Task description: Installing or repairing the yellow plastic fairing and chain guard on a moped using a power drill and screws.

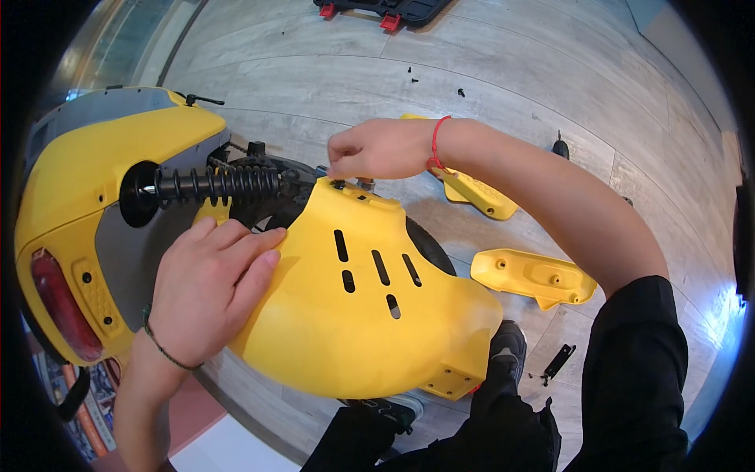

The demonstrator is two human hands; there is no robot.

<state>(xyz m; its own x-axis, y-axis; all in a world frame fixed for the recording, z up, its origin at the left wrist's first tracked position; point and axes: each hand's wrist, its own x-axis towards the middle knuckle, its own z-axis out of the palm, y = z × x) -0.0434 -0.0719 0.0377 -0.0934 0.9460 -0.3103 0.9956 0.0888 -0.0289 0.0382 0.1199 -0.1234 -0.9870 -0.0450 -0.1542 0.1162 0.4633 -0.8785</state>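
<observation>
Yellow fender [354, 334] sits mid-view over the black tyre [429, 248], its slotted face up, wide end toward the person's shoes [511, 344]. Left hand [206, 275] is laid on the fender's left edge, thumb and index finger touching it near the narrow end; can't tell if it pinches the edge or just rests. Right hand [383, 149] is at the fender's narrow far end, fingers curled in by a dark fastener [338, 185]; can't tell what, if anything, they grip. Black coil-spring shock [224, 185] lies just left of that end, running to the yellow-and-grey body [79, 177] with a red tail light [64, 303]. To the right, on the wood-look floor [330, 86]: two yellow covers, one [535, 277] showing its inside, the other [491, 200] partly behind the right forearm. Black bracket [559, 360] near the shoes. Loose screws [462, 93] farther off, dark case [421, 8] with red latches at top edge.
</observation>
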